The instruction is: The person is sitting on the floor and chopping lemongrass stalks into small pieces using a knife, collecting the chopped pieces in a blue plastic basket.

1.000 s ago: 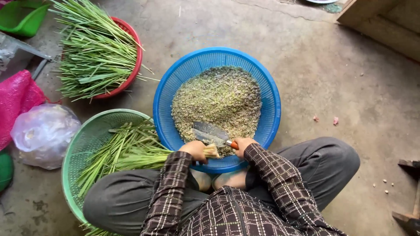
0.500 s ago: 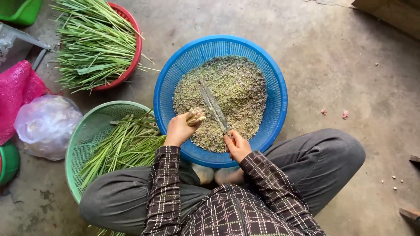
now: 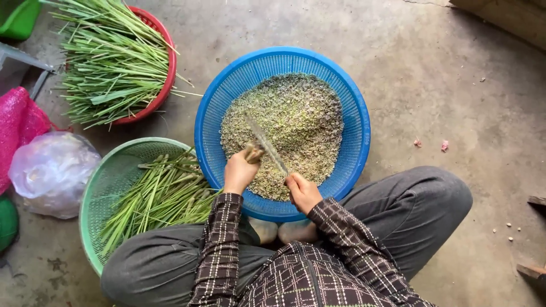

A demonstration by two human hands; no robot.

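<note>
A round blue plastic basket [image 3: 352, 113] with a fine slotted mesh wall sits on the rough grey concrete floor [image 3: 455, 74], and everything else is placed around it. Inside it lies one low mound of finely chopped lemongrass [image 3: 296, 119], pale green and crumbly. Above the basket's near part, the left hand [image 3: 239, 172] is clamped on a short bundle of lemongrass stalks [image 3: 253, 152], whose cut end points away from the person toward the basket's middle. The right hand [image 3: 303, 192] is closed round the handle of a knife [image 3: 267, 145]; its thin, motion-blurred blade has its long axis running diagonally from the right hand up and to the left, across the bundle's tip. The two hands are apart, both over the basket's near rim.

Left of the blue basket stands one green plastic basket [image 3: 105, 182] of the same slotted make, holding long green lemongrass stalks [image 3: 159, 196] lying mostly diagonal. Beyond that, up and left of the blue basket, one red basket [image 3: 168, 68] is heaped with slim green leaf trimmings [image 3: 108, 62]. Farther left lie a crumpled clear plastic bag [image 3: 51, 170] and a pink mesh sack [image 3: 20, 125]. Three round baskets in all. The person sits cross-legged at the blue basket's near side, in grey trousers and dark checked sleeves
</note>
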